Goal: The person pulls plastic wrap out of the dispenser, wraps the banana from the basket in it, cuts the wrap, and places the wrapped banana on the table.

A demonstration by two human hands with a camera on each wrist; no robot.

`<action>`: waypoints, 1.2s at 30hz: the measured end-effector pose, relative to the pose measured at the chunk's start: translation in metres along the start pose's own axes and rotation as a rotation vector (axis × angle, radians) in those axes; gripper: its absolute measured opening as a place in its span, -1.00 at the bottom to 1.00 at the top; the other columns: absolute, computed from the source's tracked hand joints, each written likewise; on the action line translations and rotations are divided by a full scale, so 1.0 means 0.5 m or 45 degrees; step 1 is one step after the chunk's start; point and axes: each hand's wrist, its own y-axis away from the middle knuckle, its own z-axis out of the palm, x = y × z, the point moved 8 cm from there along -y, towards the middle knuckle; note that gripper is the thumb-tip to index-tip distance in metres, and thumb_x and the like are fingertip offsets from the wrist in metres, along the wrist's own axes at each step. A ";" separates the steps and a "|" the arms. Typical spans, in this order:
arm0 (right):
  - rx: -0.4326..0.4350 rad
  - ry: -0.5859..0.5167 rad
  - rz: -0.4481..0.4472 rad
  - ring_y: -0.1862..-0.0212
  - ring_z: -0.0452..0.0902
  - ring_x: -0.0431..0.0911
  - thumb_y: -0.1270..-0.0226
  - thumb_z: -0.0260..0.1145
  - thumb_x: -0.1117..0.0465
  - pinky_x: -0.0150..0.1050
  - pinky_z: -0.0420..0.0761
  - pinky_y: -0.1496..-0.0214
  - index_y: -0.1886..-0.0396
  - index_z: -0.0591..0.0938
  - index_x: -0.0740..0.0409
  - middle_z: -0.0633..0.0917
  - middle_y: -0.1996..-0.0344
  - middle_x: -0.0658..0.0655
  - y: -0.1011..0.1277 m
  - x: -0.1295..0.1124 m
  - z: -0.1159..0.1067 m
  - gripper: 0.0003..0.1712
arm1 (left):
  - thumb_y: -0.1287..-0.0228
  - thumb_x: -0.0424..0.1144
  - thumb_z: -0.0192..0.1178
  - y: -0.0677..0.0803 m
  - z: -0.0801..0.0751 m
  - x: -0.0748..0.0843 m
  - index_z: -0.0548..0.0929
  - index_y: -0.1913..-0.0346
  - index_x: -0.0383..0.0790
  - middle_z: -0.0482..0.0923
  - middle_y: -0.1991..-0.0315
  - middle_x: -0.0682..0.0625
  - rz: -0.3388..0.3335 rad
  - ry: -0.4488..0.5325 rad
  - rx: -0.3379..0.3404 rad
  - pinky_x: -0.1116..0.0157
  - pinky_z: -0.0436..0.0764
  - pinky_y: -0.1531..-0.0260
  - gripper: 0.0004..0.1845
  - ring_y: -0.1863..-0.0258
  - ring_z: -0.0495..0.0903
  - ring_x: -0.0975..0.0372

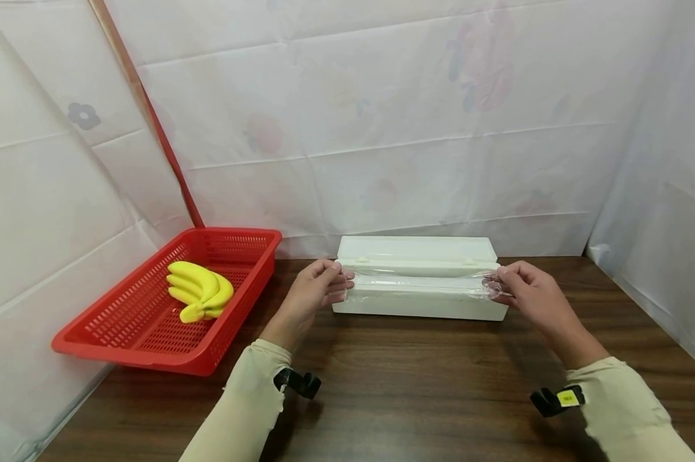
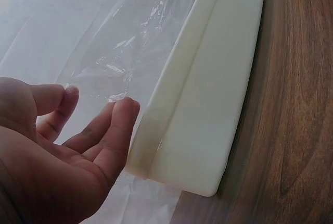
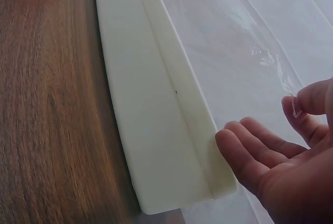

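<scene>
A sheet of clear plastic wrap (image 1: pixel 416 274) stretches between both hands, just over a long white cling film dispenser box (image 1: pixel 419 307). The box's lid (image 1: pixel 418 248) stands raised at the back. My left hand (image 1: pixel 315 287) pinches the wrap's left corner between thumb and index finger, its other fingers spread near the box's left end. On the far side my right hand (image 1: pixel 529 292) pinches the right corner the same way. In the left wrist view the wrap (image 2: pixel 119 47) rises glossy and creased from the fingertips; the right wrist view shows it gathered at the pinch.
A red perforated plastic basket (image 1: pixel 208 359) stands at the left, holding a bunch of yellow bananas (image 1: pixel 199 292). The brown wooden table (image 1: pixel 405 391) runs up to a pale patterned sheet (image 1: pixel 353 128) hung behind and at the sides.
</scene>
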 end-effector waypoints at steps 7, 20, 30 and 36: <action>0.009 -0.007 -0.008 -0.04 0.60 -0.19 -0.62 0.00 -0.07 -0.28 0.65 0.00 -0.05 0.43 0.46 0.55 -0.14 0.37 0.000 -0.003 -0.003 -0.43 | -0.55 -0.18 0.08 0.001 0.002 0.007 0.49 -0.03 -0.43 0.63 -0.09 -0.28 0.035 0.032 -0.008 0.19 0.68 0.09 -0.69 -0.02 0.69 0.04; 0.018 -0.100 -0.100 -0.02 0.66 -0.17 -0.59 0.08 -0.02 -0.30 0.66 0.03 -0.03 0.42 0.49 0.68 -0.03 0.11 0.002 -0.009 -0.005 -0.45 | -0.53 -0.20 0.11 0.008 0.007 0.022 0.54 0.12 -0.32 0.66 -0.04 -0.26 0.056 0.078 -0.010 0.15 0.67 0.07 -0.80 -0.05 0.67 -0.04; 0.019 -0.078 -0.110 -0.08 0.62 -0.24 -0.61 0.01 -0.03 -0.25 0.65 -0.01 -0.08 0.40 0.47 0.62 -0.11 0.14 0.005 -0.012 -0.007 -0.45 | -0.53 -0.18 0.11 0.006 0.003 0.025 0.56 0.09 -0.32 0.68 -0.03 -0.24 0.057 0.088 0.006 0.15 0.67 0.06 -0.78 -0.04 0.68 -0.01; 0.011 -0.120 -0.108 -0.08 0.63 -0.25 -0.60 0.04 -0.02 -0.24 0.65 -0.01 -0.10 0.40 0.46 0.63 -0.11 0.11 0.004 -0.013 -0.007 -0.46 | -0.52 -0.17 0.12 0.005 0.001 0.026 0.56 0.08 -0.33 0.69 -0.03 -0.22 0.069 0.102 0.002 0.15 0.67 0.06 -0.77 -0.03 0.69 0.00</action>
